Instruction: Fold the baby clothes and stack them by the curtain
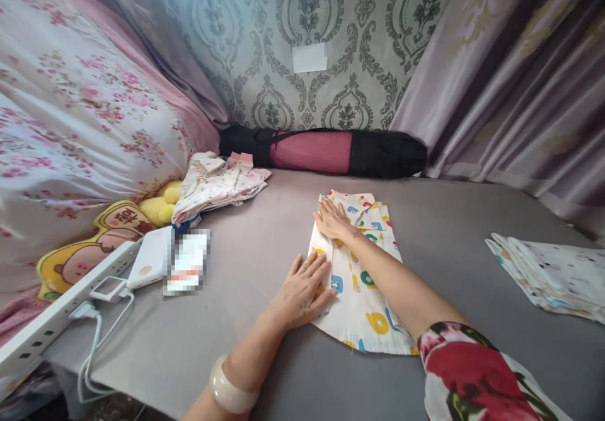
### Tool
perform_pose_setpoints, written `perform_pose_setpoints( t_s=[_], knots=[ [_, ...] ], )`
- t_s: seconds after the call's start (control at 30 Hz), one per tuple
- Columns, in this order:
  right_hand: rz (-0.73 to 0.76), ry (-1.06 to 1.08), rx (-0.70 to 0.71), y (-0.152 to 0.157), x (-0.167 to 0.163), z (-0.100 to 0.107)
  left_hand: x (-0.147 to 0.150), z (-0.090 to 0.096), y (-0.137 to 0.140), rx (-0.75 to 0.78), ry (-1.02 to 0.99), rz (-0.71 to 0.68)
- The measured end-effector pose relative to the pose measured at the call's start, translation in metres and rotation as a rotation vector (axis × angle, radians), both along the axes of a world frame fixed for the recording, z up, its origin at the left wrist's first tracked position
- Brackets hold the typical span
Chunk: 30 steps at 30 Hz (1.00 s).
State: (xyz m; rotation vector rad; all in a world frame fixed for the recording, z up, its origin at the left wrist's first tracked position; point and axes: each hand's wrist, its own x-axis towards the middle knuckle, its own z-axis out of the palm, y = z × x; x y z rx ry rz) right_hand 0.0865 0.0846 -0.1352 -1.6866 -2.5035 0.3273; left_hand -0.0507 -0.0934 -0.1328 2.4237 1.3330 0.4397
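A white shirt (359,282) with colourful printed shapes lies flat on the grey surface, its collar end pointing away from me and its left side folded inward. My left hand (305,292) rests flat on its lower left edge, fingers spread. Further up, my right hand (333,220) presses flat on the upper left part near the collar, fingers stretched out. Neither hand grips the cloth. My right forearm crosses over the shirt and hides part of its right side.
A stack of folded clothes (220,184) sits at the back left, and folded cloth (548,276) lies at the right. On the left are a power strip (51,320), a white box-like device (151,257) and cables. A long black and pink bag (312,151) lies along the wall.
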Motion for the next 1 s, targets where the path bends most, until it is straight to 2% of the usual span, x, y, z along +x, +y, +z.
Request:
perform_pose_setpoints(
  t_s=[0.23, 0.47, 0.6, 0.8, 1.0],
  knots=[
    [-0.046, -0.008, 0.013, 0.012, -0.001, -0.011, 0.002, -0.002, 0.001, -0.031, 0.116, -0.034],
    [-0.038, -0.001, -0.002, 0.014, -0.001, -0.011, 0.001, 0.002, -0.001, -0.040, 0.064, -0.013],
    [-0.038, 0.037, -0.038, 0.019, 0.001, -0.007, 0.000, 0.000, 0.000, 0.015, 0.008, 0.014],
    [-0.101, 0.009, 0.081, 0.013, 0.006, -0.008, -0.003, -0.002, 0.002, 0.048, 0.065, 0.102],
    [-0.113, -0.019, 0.060, 0.010, 0.008, -0.014, -0.002, -0.011, 0.001, 0.060, 0.102, 0.080]
  ],
)
